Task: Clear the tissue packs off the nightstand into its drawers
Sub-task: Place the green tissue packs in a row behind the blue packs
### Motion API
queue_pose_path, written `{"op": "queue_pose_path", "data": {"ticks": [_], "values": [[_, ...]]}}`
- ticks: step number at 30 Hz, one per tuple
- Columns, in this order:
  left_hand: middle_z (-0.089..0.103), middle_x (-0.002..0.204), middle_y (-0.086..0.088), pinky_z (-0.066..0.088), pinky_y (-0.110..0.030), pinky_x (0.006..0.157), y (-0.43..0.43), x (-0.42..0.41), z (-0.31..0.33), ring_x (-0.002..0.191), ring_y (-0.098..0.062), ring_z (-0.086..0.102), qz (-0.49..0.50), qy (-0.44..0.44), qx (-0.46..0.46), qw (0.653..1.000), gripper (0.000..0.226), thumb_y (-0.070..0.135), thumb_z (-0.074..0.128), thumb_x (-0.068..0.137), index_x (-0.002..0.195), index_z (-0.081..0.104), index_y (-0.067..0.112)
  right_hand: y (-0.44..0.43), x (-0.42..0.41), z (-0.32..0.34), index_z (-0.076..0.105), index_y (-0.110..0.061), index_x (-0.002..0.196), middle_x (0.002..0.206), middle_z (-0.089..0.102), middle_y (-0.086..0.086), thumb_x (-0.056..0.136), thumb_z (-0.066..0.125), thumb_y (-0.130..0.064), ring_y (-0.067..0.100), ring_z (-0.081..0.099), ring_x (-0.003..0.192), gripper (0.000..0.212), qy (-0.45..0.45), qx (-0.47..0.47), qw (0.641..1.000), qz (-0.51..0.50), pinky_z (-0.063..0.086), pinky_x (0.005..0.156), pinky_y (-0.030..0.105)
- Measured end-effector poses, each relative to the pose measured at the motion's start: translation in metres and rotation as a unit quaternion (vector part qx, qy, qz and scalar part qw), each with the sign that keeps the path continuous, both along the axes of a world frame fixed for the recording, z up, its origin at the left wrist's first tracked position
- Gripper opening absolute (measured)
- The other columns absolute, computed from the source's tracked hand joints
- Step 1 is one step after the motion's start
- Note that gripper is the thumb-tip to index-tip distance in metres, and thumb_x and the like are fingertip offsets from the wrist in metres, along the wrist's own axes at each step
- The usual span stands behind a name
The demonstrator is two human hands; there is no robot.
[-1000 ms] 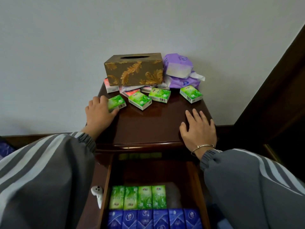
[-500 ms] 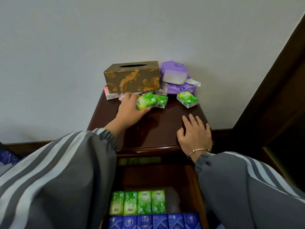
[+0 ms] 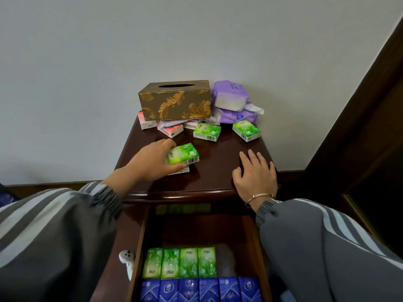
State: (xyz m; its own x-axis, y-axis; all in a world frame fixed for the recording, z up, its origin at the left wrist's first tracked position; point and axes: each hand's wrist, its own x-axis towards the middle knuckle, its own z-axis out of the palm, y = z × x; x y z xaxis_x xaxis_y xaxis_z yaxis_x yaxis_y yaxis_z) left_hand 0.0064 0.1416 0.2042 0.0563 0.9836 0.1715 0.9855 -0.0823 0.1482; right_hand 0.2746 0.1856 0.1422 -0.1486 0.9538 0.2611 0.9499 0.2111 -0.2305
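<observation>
While the right hand (image 3: 255, 176) lay flat, fingers spread, on the nightstand (image 3: 218, 182), the left hand (image 3: 150, 163) had its grip around a green tissue pack (image 3: 184, 155) at the top's front left — a second pack (image 3: 182, 171) showing just beneath it. Two loose green packs (image 3: 206, 132) lay farther back, near a gold-patterned tissue box (image 3: 174, 101), pink packs (image 3: 171, 130) and purple tissue bags (image 3: 231, 101). Below, the open drawer (image 3: 196, 232) held a green row (image 3: 178, 262) and a blue row (image 3: 200, 289) of packs.
</observation>
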Motion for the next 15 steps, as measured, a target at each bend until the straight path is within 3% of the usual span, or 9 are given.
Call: {"op": "queue_pose_path", "data": {"ticks": [3,6,9,12,15], "values": [[0.052,0.111,0.002,0.040,-0.028,0.080,-0.010,-0.005,-0.009,0.100,-0.016,0.049,0.003,-0.038,-0.021,0.999,0.067,0.066,0.060,0.076,0.125,0.047,0.021,0.000,0.001,0.000,0.044,-0.025,0.138,0.147,0.042,0.002,0.084,0.038,-0.037,0.023,0.033,0.138,0.055,-0.005,-0.004,1.000,0.001,0.025,0.111,0.051],[0.051,0.102,0.008,0.039,-0.021,0.064,-0.017,-0.001,-0.021,0.087,-0.011,0.054,0.017,-0.149,-0.030,0.988,0.061,0.059,0.063,0.079,0.123,0.042,0.023,0.000,0.002,0.001,0.046,-0.024,0.137,0.147,0.042,0.001,0.088,0.041,-0.037,0.022,0.032,0.138,0.051,-0.002,-0.005,1.000,0.007,0.020,0.112,0.051],[0.053,0.098,0.006,0.041,-0.026,0.064,-0.024,-0.005,-0.033,0.085,-0.014,0.053,0.037,-0.142,0.045,0.988,0.059,0.057,0.063,0.080,0.120,0.046,0.018,-0.002,0.002,0.005,0.055,-0.023,0.126,0.140,0.049,0.000,0.088,0.048,-0.034,0.022,0.036,0.134,0.041,0.033,0.027,0.999,0.015,0.013,0.112,0.053],[0.059,0.105,-0.007,0.046,-0.042,0.073,-0.032,-0.015,-0.046,0.091,-0.028,0.056,0.128,-0.123,0.116,0.977,0.060,0.053,0.064,0.081,0.121,0.049,0.011,-0.001,-0.004,0.015,0.060,-0.021,0.119,0.132,0.054,0.000,0.083,0.056,-0.030,0.022,0.043,0.127,0.037,0.074,0.066,0.993,0.069,0.021,0.110,0.051],[0.059,0.109,-0.010,0.044,-0.043,0.073,-0.034,-0.017,-0.052,0.094,-0.033,0.055,0.168,-0.111,0.133,0.970,0.063,0.056,0.061,0.081,0.122,0.048,0.011,0.020,-0.032,0.036,0.055,-0.017,0.126,0.136,0.052,0.002,0.084,0.055,-0.029,0.020,0.043,0.129,0.044,0.048,0.065,0.979,0.185,0.029,0.108,0.042]]}}
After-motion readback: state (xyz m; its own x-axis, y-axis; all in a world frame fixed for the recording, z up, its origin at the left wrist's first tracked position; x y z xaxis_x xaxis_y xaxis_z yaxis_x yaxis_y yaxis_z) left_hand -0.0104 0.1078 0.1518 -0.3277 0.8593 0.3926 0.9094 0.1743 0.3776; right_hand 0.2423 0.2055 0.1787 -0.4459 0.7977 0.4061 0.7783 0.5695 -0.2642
